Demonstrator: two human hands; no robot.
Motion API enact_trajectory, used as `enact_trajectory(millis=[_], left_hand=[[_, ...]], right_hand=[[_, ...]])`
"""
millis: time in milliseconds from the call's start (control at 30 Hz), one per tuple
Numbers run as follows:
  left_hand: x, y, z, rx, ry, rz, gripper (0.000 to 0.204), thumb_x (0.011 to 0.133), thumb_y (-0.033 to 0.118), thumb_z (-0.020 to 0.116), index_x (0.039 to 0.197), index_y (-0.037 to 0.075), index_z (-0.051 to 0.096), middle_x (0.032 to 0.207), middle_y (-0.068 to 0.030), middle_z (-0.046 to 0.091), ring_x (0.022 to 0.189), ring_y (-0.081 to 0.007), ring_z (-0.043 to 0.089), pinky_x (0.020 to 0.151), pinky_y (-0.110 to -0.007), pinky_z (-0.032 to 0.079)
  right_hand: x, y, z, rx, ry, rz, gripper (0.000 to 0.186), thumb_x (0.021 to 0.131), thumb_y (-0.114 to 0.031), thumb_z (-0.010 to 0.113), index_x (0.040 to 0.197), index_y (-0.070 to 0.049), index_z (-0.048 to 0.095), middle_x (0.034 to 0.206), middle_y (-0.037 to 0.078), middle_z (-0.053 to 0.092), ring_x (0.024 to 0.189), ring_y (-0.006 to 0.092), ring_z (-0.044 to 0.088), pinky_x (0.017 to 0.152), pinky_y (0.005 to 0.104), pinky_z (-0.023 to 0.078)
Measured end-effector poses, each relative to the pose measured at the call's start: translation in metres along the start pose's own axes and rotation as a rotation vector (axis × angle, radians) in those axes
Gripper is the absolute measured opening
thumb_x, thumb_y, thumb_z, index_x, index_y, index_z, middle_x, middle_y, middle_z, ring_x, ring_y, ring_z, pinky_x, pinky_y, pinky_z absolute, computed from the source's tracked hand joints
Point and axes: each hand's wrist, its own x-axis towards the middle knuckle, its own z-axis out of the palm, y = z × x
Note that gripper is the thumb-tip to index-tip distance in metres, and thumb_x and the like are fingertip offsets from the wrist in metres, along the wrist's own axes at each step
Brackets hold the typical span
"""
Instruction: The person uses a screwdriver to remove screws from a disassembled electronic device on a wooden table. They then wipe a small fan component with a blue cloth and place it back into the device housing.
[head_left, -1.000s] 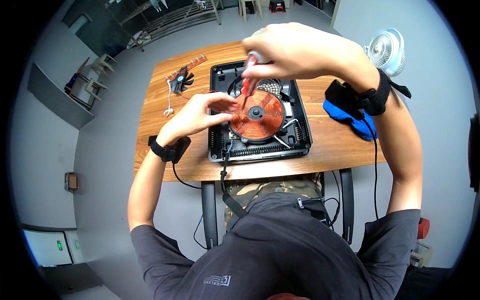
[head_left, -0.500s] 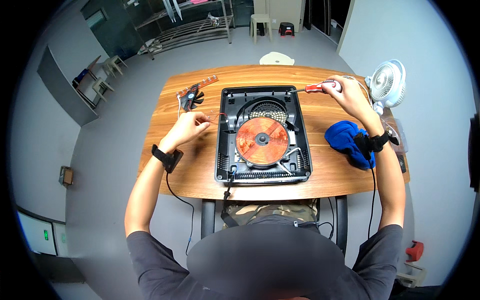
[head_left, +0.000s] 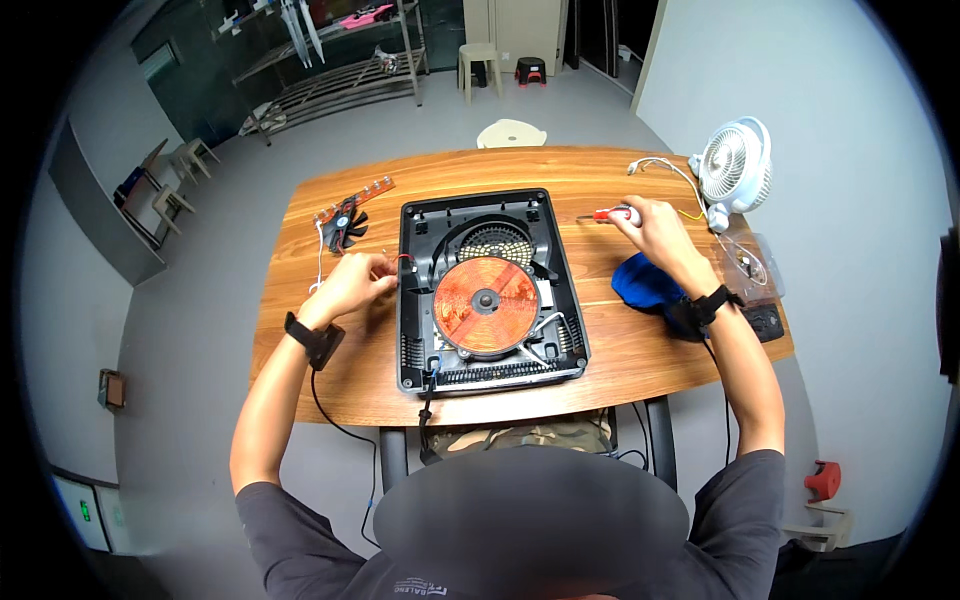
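Observation:
An opened induction cooker base (head_left: 410, 350), a black shell with a round copper coil (head_left: 487, 305) inside, lies in front of me. My right hand (head_left: 655, 238) is closed around a screwdriver (head_left: 615, 215) with a red and white handle. Its shaft points left, over the table just right of the shell. Beside the shell's left edge is my left hand (head_left: 358, 285), thumb and fingers drawn together; whatever they may hold is too small to make out. A thin red wire (head_left: 405, 257) shows at that edge, near the fingertips.
A small black fan (head_left: 346, 225) and an orange circuit strip (head_left: 355, 200) lie at the back left. On the right are a blue cloth (head_left: 640, 283), a clear plastic box (head_left: 755, 265) and a white desk fan (head_left: 735, 165) with its cable. A black cord (head_left: 426, 410) hangs off the front edge.
The screwdriver tip has left the shell's far right corner and is now over the table. My left hand has come closer to the shell's left edge. The whole view has shifted.

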Motion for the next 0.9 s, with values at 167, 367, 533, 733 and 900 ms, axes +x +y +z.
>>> enact_trajectory(millis=[167,367,533,733,900], left_hand=[[-0.006,0.0,-0.003,0.05,-0.048,0.004,0.025,0.093,0.02,0.073,0.104,-0.002,0.076,0.093,-0.0177,0.078,0.084,-0.0275,0.076,0.08,-0.038,0.059],[-0.017,-0.013,-0.002,0.055,-0.013,0.061,0.025,0.093,0.021,0.072,0.104,-0.001,0.076,0.093,-0.0189,0.077,0.087,-0.0301,0.076,0.082,-0.039,0.059],[-0.034,-0.007,-0.006,0.024,0.011,0.047,0.023,0.095,0.019,0.071,0.103,-0.002,0.074,0.089,-0.0183,0.077,0.081,-0.0288,0.076,0.078,-0.04,0.059],[-0.052,-0.003,0.002,-0.005,0.008,0.006,0.024,0.096,0.018,0.07,0.104,-0.005,0.073,0.093,-0.0212,0.077,0.085,-0.0311,0.076,0.078,-0.039,0.06],[-0.065,-0.016,0.009,0.029,0.004,0.032,0.026,0.094,0.023,0.071,0.105,-0.001,0.074,0.095,-0.0205,0.076,0.088,-0.0349,0.075,0.08,-0.042,0.059]], right_hand=[[-0.006,-0.004,0.003,-0.091,-0.025,0.012,0.038,0.096,-0.035,0.069,0.107,0.001,0.069,0.092,0.024,0.072,0.086,0.0432,0.07,0.076,0.0489,0.056],[-0.025,-0.015,0.014,-0.289,-0.17,0.063,0.034,0.093,-0.036,0.066,0.094,-0.003,0.067,0.076,0.025,0.069,0.076,0.0448,0.07,0.069,0.0544,0.057],[-0.05,-0.014,0.026,-0.368,-0.379,0.077,0.044,0.091,-0.04,0.067,0.104,0.001,0.063,0.082,0.026,0.071,0.078,0.0435,0.071,0.072,0.0523,0.058],[-0.068,-0.009,0.048,-0.324,-0.456,0.12,0.051,0.089,-0.042,0.068,0.106,0.006,0.059,0.084,0.028,0.071,0.078,0.0454,0.07,0.072,0.0533,0.057],[-0.067,-0.01,0.053,-0.324,-0.542,0.172,0.059,0.091,-0.048,0.069,0.111,0.005,0.054,0.086,0.03,0.071,0.082,0.0465,0.071,0.073,0.054,0.057]])
